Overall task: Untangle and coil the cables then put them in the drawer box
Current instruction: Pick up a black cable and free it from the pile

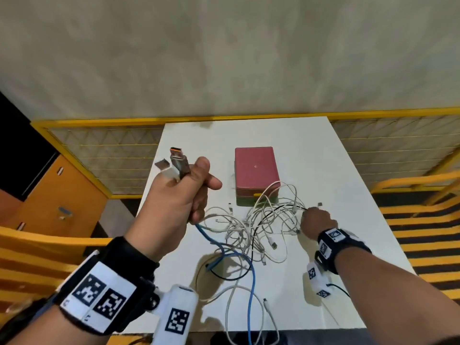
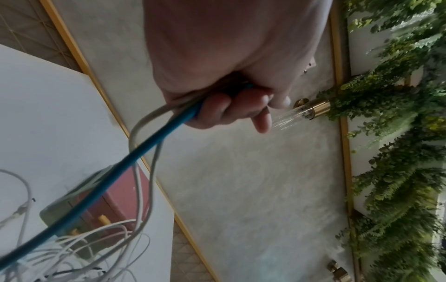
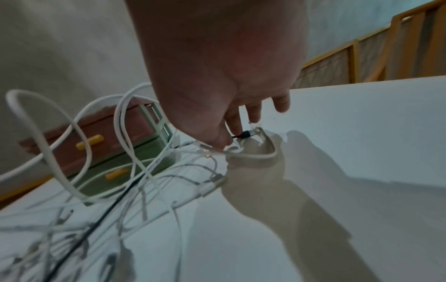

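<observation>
Near, the left hand (image 1: 171, 207) grips a blue cable (image 1: 251, 282) and USB plugs (image 1: 174, 161); the right hand (image 1: 317, 221) pinches a black cable (image 1: 271, 212) in the tangle (image 1: 249, 232) on the white surface (image 1: 336, 170) — behind, the closed drawer box (image 1: 255, 170), yellow railing (image 1: 99, 123), pale wall (image 1: 224, 58).

A white table (image 1: 336, 170) carries a pink-topped drawer box (image 1: 255, 168) and, before it, tangled cables (image 1: 249, 230).

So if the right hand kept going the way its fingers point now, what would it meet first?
The right hand pinches the black cable's plug with fingertips angled down, so it would probably meet the white table just below almost at once. Depth is unclear.
</observation>
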